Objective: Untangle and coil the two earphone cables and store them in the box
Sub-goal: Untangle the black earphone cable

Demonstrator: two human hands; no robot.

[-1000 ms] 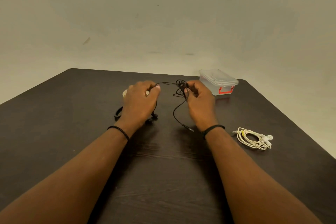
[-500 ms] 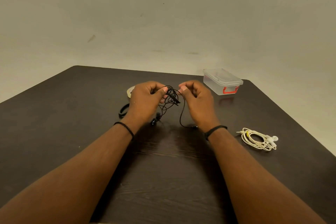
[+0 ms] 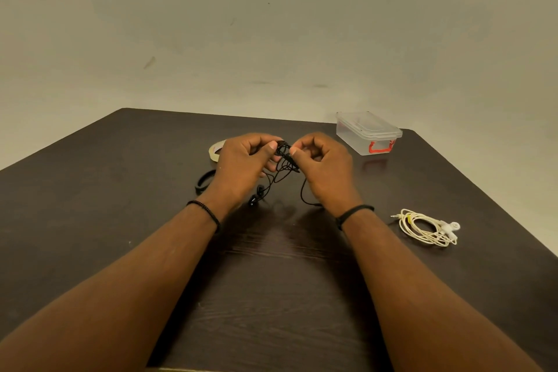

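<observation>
Dangling tangled between both pinching hands, black earphone cable [image 3: 282, 164] loops loosely.

Dark wooden table [image 3: 271, 296] carries clear box [image 3: 367, 137], white earphones [image 3: 425, 228], tape roll [image 3: 215, 150], black band [image 3: 203, 183].

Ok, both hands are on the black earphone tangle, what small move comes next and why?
Probably keep winding the black cable: both hands pinch its bunched loops, while its earbuds and plug end hang loose.
</observation>
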